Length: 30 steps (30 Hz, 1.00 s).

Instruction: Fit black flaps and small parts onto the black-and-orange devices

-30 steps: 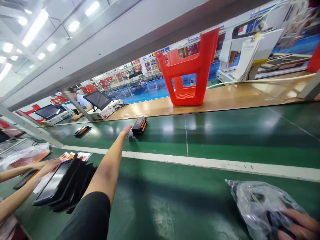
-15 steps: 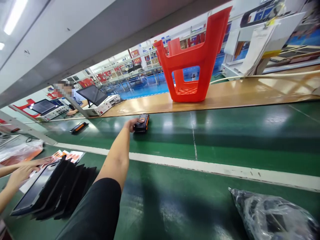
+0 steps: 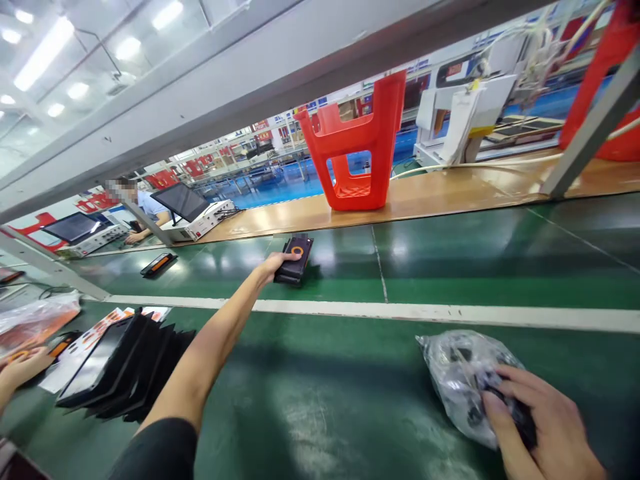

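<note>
My left arm stretches across the green conveyor belt, and my left hand grips a black handheld device with orange trim. The device lies flat on the belt, with an orange ring showing on its upper face. At the lower right, my right hand presses into a clear plastic bag of dark items. The bag's contents are partly hidden by my fingers.
A stack of black panels stands on the belt at left, beside a co-worker's hand. A similar device lies farther along. A red plastic stool stands on the wooden shelf behind the belt.
My left hand has closed over the device and turned it. The bag now sits farther left, with my right hand on it. The co-worker's hand has moved lower.
</note>
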### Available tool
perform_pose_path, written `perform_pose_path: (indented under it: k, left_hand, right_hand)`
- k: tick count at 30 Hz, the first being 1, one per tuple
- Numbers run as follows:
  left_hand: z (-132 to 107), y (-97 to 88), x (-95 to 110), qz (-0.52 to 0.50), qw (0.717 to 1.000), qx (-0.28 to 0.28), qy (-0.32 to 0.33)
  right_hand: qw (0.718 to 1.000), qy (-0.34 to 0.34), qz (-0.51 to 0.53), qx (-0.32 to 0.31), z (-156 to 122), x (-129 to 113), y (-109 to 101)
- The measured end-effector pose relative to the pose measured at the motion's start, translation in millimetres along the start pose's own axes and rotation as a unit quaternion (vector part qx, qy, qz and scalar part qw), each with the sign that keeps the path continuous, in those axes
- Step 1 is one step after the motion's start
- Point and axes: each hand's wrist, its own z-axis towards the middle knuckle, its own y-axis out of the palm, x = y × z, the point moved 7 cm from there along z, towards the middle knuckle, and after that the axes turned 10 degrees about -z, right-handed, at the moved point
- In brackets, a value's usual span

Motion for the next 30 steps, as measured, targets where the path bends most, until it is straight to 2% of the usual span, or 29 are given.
perform_pose_path:
  k: [3,7,10,12,13,14,16,17,18,20,21,22,24,27,29,30]
  left_hand:
    - [-77.5,28.2,-32.5,-0.034,0.996,-0.082,-0.006]
    - [-174.6,60.8,-76.6,-0.051,0.988,-0.141,-0.018]
    - [-219.7,77.7,-101.8,-0.063,0.982,-0.172,-0.051]
    - [-234.3,84.0,-107.1,-0.062,0.979,-0.190,-0.043]
    - [-237.7,85.2,-106.1,-0.053,0.979,-0.194,-0.027]
    - [-239.2,85.2,-104.0,-0.032,0.981,-0.193,-0.008]
    - [-237.7,80.9,-98.9,0.038,0.985,-0.168,0.023]
    - [-235.8,77.2,-96.3,0.075,0.986,-0.147,0.036]
    - [-233.4,72.7,-93.8,0.109,0.986,-0.121,0.048]
    - [-229.2,62.1,-90.4,0.153,0.984,-0.055,0.068]
    - [-228.1,57.7,-89.7,0.163,0.983,-0.025,0.078]
    - [-227.9,55.0,-90.0,0.170,0.982,-0.004,0.087]
    - [-230.8,56.4,-92.6,0.171,0.980,0.004,0.101]
    - [-245.7,68.8,-97.6,0.089,0.990,-0.035,0.100]
    - [-263.0,76.5,-98.7,-0.060,0.993,-0.055,0.082]
    - [-273.3,80.3,-98.5,-0.155,0.983,-0.064,0.073]
  right_hand:
    - [1.000,-0.014,0.018,0.017,9.5,-24.6,-14.1]
    - [0.995,-0.020,0.052,0.087,15.7,-38.9,-42.8]
    - [0.987,-0.029,0.108,0.113,5.8,-65.2,-63.9]
    - [0.976,0.042,0.202,0.068,-5.5,-89.2,-62.1]
    - [0.952,0.124,0.279,0.009,-13.2,-100.6,-49.6]
    - [0.891,0.228,0.386,-0.071,-24.3,-114.3,-27.8]
    - [0.695,0.414,0.537,-0.239,-52.4,-157.0,23.8]
    - [0.614,0.479,0.563,-0.275,-61.2,-176.5,43.8]
    - [0.581,0.502,0.571,-0.290,-61.2,-192.0,60.2]
    - [0.546,0.523,0.582,-0.299,-52.4,-210.8,88.4]
    - [0.540,0.527,0.585,-0.298,-46.9,-214.7,98.8]
    - [0.533,0.533,0.587,-0.295,-43.0,-216.0,106.2]
    - [0.523,0.549,0.586,-0.285,-40.4,-213.6,110.8]
    - [0.521,0.562,0.585,-0.265,-39.7,-208.7,91.9]
    - [0.516,0.546,0.607,-0.260,-33.0,-210.0,66.2]
    - [0.512,0.524,0.627,-0.265,-27.0,-212.3,51.1]
